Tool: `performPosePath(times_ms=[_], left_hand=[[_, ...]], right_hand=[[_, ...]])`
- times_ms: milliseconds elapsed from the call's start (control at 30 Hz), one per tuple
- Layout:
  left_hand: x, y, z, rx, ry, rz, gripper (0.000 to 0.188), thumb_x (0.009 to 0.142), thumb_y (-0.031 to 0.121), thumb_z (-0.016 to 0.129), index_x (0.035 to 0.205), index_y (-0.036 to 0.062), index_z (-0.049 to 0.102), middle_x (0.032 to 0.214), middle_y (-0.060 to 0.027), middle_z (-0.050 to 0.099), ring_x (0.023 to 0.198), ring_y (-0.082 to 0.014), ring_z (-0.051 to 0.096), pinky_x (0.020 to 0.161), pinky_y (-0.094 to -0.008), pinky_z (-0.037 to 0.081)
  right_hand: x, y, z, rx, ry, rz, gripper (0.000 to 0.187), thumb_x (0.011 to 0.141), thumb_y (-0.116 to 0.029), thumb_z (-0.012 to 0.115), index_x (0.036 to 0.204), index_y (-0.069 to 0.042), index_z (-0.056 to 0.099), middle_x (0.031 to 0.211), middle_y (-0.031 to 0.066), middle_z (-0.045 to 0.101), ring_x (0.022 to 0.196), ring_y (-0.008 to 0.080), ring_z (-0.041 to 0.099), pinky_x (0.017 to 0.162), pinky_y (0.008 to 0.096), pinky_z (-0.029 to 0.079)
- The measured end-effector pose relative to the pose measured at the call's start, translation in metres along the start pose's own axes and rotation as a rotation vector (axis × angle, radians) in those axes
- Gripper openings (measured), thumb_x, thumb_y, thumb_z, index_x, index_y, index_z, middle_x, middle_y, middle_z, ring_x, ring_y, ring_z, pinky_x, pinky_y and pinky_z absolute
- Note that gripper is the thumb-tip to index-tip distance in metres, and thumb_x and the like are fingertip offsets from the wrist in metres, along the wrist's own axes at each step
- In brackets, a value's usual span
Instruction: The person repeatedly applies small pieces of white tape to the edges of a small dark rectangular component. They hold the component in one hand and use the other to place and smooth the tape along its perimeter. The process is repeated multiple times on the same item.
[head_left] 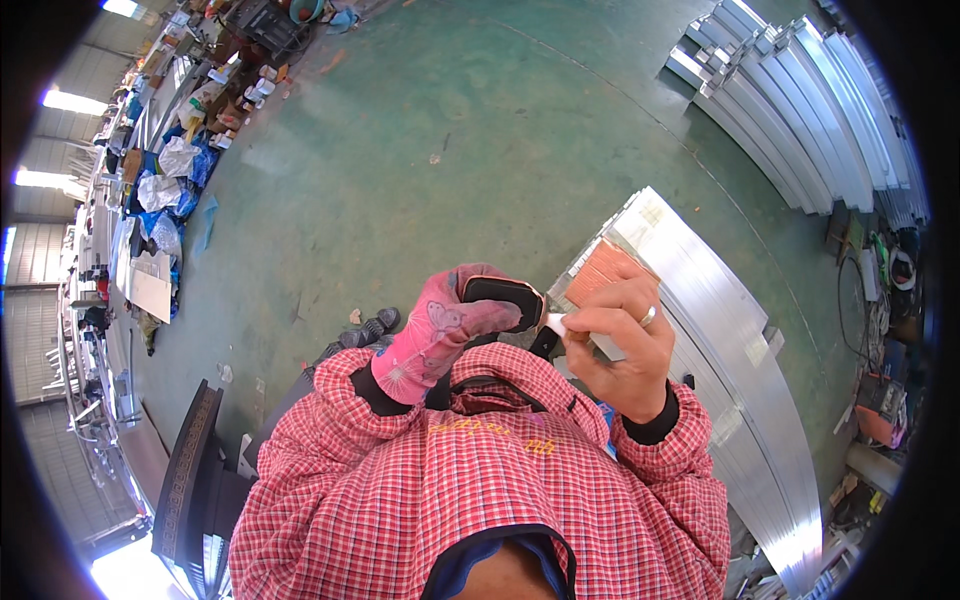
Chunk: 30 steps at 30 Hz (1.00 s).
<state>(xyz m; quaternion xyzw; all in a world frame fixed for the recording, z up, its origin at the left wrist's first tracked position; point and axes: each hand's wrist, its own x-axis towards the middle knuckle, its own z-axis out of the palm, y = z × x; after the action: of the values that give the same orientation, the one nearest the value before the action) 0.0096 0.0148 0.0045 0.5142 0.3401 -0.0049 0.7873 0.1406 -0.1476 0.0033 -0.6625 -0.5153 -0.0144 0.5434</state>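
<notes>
My left hand [450, 315], in a pink glove with a butterfly print, is closed round a flat black object [505, 292] with rounded corners and a thin tan edge. Its exact kind does not show. Bare but for a ring, my right hand [622, 345] pinches a small white piece [556, 323] between thumb and fingertips. The white piece is at the black object's right end; whether they touch, I cannot tell. Just beyond my right fingers lies an orange-brown ridged block [608, 272], partly covered by that hand.
Long silvery metal profiles [715, 290] lie stacked on my right, running back past my elbow. More profiles [800, 110] are piled at the far right on the green floor [400, 190]. Bags and clutter [175, 190] line the left side. A dark patterned panel [190, 460] stands at near left.
</notes>
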Motion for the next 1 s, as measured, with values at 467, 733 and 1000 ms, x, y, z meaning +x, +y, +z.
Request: performPosePath(times_ms=[467, 733, 1000], left_hand=[[0.001, 0.004, 0.003, 0.026, -0.019, -0.014, 0.031, 0.069, 0.007, 0.065, 0.099, -0.0020, 0.060, 0.095, -0.0119, 0.067, 0.086, -0.0173, 0.064, 0.081, -0.0283, 0.050], [0.004, 0.005, 0.007, 0.043, 0.004, 0.007, 0.031, 0.068, 0.010, 0.068, 0.096, -0.0015, 0.062, 0.090, -0.0090, 0.067, 0.080, -0.0152, 0.062, 0.076, -0.0269, 0.049], [0.010, 0.007, 0.005, -0.070, -0.031, -0.015, 0.030, 0.068, 0.010, 0.067, 0.095, -0.0015, 0.062, 0.090, -0.0095, 0.066, 0.088, -0.0182, 0.062, 0.082, -0.0296, 0.048]], right_hand=[[0.003, 0.005, -0.001, -0.011, -0.002, 0.003, 0.026, 0.060, 0.002, 0.071, 0.079, -0.012, 0.063, 0.072, -0.0031, 0.058, 0.069, 0.0169, 0.056, 0.087, 0.0441, 0.043], [0.005, 0.008, -0.003, 0.001, 0.010, 0.021, 0.026, 0.060, 0.003, 0.071, 0.079, -0.012, 0.063, 0.073, -0.0018, 0.058, 0.069, 0.0170, 0.056, 0.087, 0.0444, 0.043], [0.004, 0.039, -0.012, -0.032, 0.142, 0.180, 0.021, 0.065, 0.004, 0.064, 0.082, -0.008, 0.062, 0.070, 0.0032, 0.059, 0.071, 0.0180, 0.058, 0.093, 0.0435, 0.042]])
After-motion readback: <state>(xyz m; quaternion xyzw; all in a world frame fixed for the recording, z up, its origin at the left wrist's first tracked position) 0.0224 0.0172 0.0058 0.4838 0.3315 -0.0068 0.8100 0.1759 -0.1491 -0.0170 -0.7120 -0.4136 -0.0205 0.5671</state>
